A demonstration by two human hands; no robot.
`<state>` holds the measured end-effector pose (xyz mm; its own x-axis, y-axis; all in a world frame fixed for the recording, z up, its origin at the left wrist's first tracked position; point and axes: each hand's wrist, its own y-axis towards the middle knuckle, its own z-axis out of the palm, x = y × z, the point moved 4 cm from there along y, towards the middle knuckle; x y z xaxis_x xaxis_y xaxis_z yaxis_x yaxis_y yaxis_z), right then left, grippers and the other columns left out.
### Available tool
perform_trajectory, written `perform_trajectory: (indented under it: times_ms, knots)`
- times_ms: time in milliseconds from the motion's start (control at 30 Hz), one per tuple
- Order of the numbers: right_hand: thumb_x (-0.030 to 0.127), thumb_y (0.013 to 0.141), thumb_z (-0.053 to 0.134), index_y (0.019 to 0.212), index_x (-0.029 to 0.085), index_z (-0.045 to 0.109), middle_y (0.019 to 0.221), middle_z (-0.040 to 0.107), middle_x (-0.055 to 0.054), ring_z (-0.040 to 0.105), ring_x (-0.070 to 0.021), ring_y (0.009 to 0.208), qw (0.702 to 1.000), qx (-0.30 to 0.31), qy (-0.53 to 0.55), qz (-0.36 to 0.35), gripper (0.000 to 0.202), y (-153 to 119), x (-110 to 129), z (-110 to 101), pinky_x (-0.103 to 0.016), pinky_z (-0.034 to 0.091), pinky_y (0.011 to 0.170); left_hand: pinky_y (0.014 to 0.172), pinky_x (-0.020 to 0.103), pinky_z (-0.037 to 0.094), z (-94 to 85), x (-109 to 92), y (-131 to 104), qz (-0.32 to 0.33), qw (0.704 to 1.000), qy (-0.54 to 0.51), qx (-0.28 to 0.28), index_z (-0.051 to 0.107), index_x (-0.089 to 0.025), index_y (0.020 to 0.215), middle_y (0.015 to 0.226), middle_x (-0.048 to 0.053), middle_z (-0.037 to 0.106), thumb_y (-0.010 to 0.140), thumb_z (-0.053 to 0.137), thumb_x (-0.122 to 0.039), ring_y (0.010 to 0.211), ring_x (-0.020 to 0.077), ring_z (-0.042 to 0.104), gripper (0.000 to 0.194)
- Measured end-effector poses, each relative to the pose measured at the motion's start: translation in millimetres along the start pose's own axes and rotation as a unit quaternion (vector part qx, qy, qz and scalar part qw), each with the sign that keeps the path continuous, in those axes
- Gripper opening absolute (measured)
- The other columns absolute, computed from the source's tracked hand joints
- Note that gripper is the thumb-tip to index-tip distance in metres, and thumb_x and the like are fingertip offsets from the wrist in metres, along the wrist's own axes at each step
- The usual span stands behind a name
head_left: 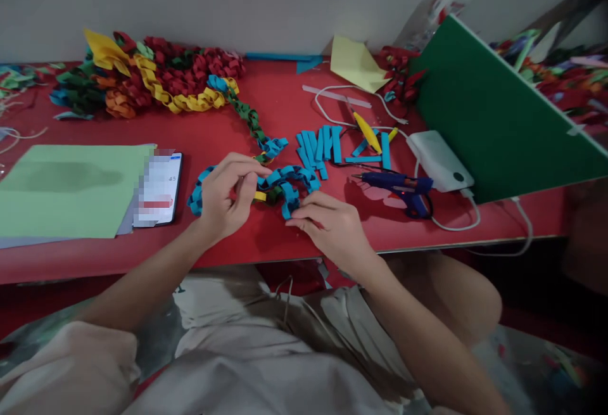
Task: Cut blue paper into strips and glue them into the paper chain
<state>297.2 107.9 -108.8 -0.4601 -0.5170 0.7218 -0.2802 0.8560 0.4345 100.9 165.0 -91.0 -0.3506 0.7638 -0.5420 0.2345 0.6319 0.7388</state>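
I see my left hand [228, 196] curled, pinching the blue paper chain [280, 182] right of the phone [159, 188], while my right hand [327, 225], fingers bent, grips the chain's near end.

My left hand [227, 194] is hiding part of the blue paper chain [280, 182] I'm pinching. The phone [159, 188] screen is showing blurred, and the green board [494, 117] is running off the right edge.

The blue paper chain [280, 182] lies bent on the red table [285, 98], its far end joined to green, yellow and red links.
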Motion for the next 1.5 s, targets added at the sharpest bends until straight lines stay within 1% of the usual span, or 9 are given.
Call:
perform_trajectory:
  times_ms: [167,333,467,567,767,933,1033,1200,1500]
  knots:
    - [0.008,0.095,0.058,0.088,0.020,0.079,0.094,0.075,-0.005,0.072,-0.0159,0.085,0.977,0.203,-0.064,-0.019,0.024,-10.4,-10.2,-18.4,-0.027,0.056,0.074,0.071,0.032,0.053,-18.2,-3.3,0.7,0.022,0.996,0.070,0.041,0.071,-0.024,0.106,0.093,0.003,0.073,0.099,0.056,-0.020,0.082,0.0160,0.067,0.017]
    - [0.023,0.101,0.057,0.093,0.019,0.073,0.085,0.077,-0.002,0.071,-0.0153,0.078,0.986,0.117,-0.086,0.085,0.019,-0.1,-21.0,-53.1,-0.027,0.050,0.071,0.079,0.041,0.054,-30.5,1.8,-17.9,0.069,0.985,0.130,0.092,0.070,-0.030,0.122,0.105,0.003,0.074,0.097,0.062,-0.029,0.093,0.0225,0.067,0.026]
    - [0.025,0.105,0.047,0.111,0.015,0.067,0.094,0.075,-0.008,0.069,-0.0196,0.080,0.957,0.051,-0.249,0.139,0.023,15.2,-29.2,-47.6,-0.029,0.042,0.065,0.105,0.050,0.045,6.8,-14.5,-30.8,0.084,0.935,0.217,0.266,0.052,-0.029,0.147,0.145,0.006,0.062,0.101,0.057,-0.027,0.129,0.0285,0.059,0.047]
    - [0.012,0.103,0.038,0.124,0.015,0.066,0.119,0.068,-0.015,0.068,-0.0245,0.102,0.913,0.091,-0.370,0.147,0.035,25.2,-32.8,-33.2,-0.030,0.041,0.064,0.120,0.054,0.029,37.9,-34.7,-33.4,0.106,0.907,0.239,0.330,0.051,-0.027,0.148,0.149,0.008,0.059,0.104,0.050,-0.023,0.141,0.0261,0.052,0.044]
    - [0.012,0.102,0.038,0.116,0.011,0.065,0.121,0.065,-0.017,0.065,-0.0246,0.105,0.890,0.123,-0.408,0.165,0.031,26.5,-41.9,-29.0,-0.031,0.045,0.070,0.117,0.049,0.032,43.2,-44.5,-38.1,0.117,0.900,0.194,0.372,0.064,-0.025,0.132,0.124,0.007,0.071,0.104,0.053,-0.028,0.121,0.0221,0.062,0.030]
    - [0.025,0.107,0.039,0.113,0.012,0.063,0.117,0.066,-0.016,0.068,-0.0247,0.094,0.899,0.064,-0.383,0.203,0.027,20.9,-39.5,-29.8,-0.033,0.043,0.067,0.097,0.041,0.040,21.2,-18.6,-13.9,0.049,0.930,0.216,0.292,0.062,-0.025,0.134,0.129,0.009,0.069,0.103,0.046,-0.017,0.118,0.0238,0.061,0.035]
    - [0.043,0.105,0.048,0.110,0.014,0.065,0.117,0.067,-0.015,0.069,-0.0262,0.095,0.910,0.060,-0.362,0.192,0.034,20.0,-28.5,-24.7,-0.032,0.042,0.065,0.095,0.040,0.037,36.7,-5.8,9.7,0.066,0.918,0.224,0.321,0.063,-0.024,0.132,0.131,0.009,0.069,0.103,0.051,-0.021,0.122,0.0254,0.060,0.032]
    - [0.039,0.106,0.047,0.100,0.017,0.072,0.107,0.071,-0.010,0.070,-0.0243,0.092,0.919,0.124,-0.337,0.165,0.034,18.0,-20.3,-27.9,-0.031,0.038,0.060,0.100,0.041,0.030,69.0,0.8,29.1,0.157,0.869,0.222,0.414,0.067,-0.022,0.121,0.122,0.007,0.073,0.101,0.055,-0.021,0.117,0.0229,0.062,0.023]
    - [0.031,0.100,0.056,0.113,0.015,0.069,0.122,0.067,-0.015,0.070,-0.0281,0.100,0.899,0.058,-0.361,0.242,0.024,30.9,-45.3,-14.6,-0.031,0.045,0.067,0.095,0.040,0.032,46.3,8.9,26.8,0.083,0.893,0.200,0.395,0.071,-0.026,0.111,0.115,0.004,0.074,0.103,0.056,-0.029,0.111,0.0226,0.063,0.018]
